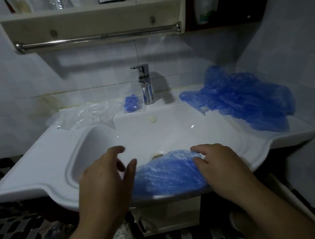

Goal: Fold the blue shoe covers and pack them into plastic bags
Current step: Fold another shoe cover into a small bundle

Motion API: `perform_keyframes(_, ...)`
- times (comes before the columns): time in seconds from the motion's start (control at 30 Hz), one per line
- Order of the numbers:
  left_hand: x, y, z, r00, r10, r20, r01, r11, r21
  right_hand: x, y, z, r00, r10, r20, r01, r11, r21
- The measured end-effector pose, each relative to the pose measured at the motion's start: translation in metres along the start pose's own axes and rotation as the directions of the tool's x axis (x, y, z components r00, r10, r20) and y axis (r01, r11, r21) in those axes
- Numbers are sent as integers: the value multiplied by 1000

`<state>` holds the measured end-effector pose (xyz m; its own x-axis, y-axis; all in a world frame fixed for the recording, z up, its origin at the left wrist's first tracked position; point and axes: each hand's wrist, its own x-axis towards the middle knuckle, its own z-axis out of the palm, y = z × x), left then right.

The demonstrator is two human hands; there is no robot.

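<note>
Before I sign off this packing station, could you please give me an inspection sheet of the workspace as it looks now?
Surface: white sink, its rim and ledges used as the bench; dim light.
Job's things: one shoe cover spread over the front rim; pile of shoe covers on the right ledge; plastic bags on the left ledge; one packed bag just left of the tap.
Clutter: nothing seen.
Hands: left hand open at the shoe cover's left edge, blurred; right hand rests on its right end.
Cables: nothing seen.
Surroundings: tiled wall, with a towel rail and shelf above.
</note>
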<state>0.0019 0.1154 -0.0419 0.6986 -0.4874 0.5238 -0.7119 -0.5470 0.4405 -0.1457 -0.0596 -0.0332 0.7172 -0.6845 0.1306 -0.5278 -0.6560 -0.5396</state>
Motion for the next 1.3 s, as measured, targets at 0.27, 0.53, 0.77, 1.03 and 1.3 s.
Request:
perform_keyframes(0.27,-16,30,21,809,209,549,-250,968,0,7,-6,-3,995,54,85,-44,993,-109)
perform_keyframes(0.53,-11,28,31,807,210,553,-303,949,82,12,-3,-5,990,139,35,-132,980,-145)
perform_keyframes(0.77,-10,23,37,846,226,484,-312,945,103,-4,-22,-14,876,-320,-361,286,947,-145)
perform_keyframes(1.03,-11,23,34,747,392,537,-482,875,31,6,-35,31,864,-331,379,394,914,-99)
perform_keyframes(1.3,-12,20,35,816,327,476,-401,914,59,12,-29,20,826,-284,487,468,826,-313)
